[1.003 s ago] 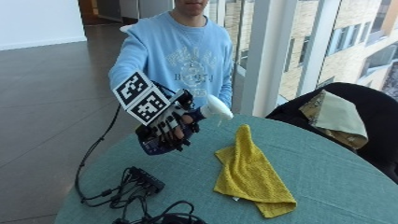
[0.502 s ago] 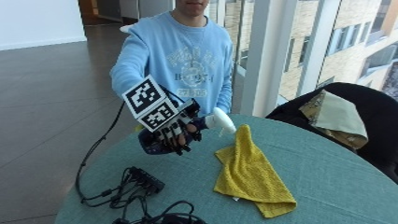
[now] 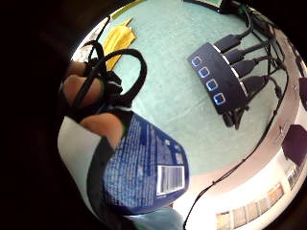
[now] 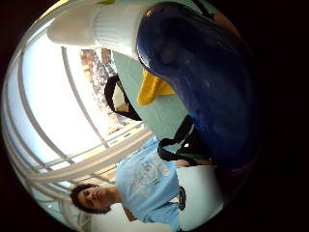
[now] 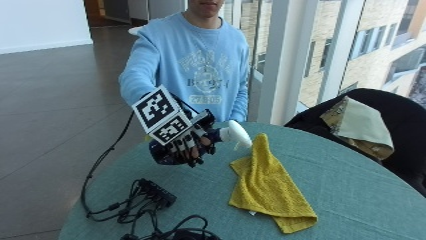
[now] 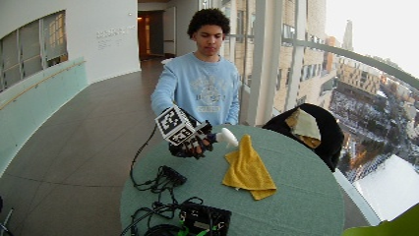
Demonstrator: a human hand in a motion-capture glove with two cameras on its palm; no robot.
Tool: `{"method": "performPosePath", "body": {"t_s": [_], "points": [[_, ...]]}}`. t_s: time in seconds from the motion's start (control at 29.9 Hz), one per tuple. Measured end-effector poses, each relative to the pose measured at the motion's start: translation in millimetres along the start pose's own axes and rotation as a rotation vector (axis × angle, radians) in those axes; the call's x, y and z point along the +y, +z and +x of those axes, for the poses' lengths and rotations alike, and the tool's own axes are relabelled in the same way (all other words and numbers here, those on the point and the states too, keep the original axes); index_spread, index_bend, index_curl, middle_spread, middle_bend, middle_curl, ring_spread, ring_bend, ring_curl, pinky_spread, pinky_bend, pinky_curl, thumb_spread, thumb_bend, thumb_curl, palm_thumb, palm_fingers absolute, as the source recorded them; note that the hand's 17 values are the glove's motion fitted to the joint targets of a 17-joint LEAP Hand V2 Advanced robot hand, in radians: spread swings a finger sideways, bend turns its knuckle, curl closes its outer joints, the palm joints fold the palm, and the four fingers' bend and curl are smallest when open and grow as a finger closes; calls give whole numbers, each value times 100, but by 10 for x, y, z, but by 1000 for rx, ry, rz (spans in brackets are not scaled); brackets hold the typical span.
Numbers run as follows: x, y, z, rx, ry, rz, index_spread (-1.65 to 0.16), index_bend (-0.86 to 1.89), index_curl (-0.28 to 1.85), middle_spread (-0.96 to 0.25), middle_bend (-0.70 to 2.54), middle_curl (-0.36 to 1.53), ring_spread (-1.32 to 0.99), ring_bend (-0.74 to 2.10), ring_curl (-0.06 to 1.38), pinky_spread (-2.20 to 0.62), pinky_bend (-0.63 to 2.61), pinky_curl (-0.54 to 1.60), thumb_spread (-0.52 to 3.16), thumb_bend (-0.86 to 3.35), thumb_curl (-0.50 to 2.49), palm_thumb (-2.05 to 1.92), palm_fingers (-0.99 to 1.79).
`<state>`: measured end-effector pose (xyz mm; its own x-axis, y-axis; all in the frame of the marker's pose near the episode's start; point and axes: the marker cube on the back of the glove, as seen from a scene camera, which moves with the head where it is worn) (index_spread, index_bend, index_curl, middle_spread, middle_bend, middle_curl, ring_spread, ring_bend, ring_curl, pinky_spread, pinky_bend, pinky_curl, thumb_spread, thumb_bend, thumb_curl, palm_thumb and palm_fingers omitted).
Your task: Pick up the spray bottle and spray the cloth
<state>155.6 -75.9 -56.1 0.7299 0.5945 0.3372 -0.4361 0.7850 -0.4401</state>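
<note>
A round green table point(image 5: 373, 180) is set beside tall windows point(image 5: 313, 45) — the spray bottle point(image 5: 226, 136) is gripped in the curled right hand point(image 5: 186, 145), its nozzle just beside the yellow cloth point(image 5: 269, 187).

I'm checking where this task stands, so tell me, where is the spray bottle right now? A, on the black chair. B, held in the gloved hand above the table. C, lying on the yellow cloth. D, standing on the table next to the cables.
B: the gloved right hand grips the spray bottle in the air, its white head toward the yellow cloth.
</note>
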Motion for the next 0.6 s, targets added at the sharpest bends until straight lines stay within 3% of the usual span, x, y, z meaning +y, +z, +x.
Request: {"method": "performPosePath", "body": {"t_s": [0.6], "points": [[2,-12,-50,32,11,-17,-28,7,17,-4,27,43,6,56,37,19,41,37,86,-2,68,85,98]]}}
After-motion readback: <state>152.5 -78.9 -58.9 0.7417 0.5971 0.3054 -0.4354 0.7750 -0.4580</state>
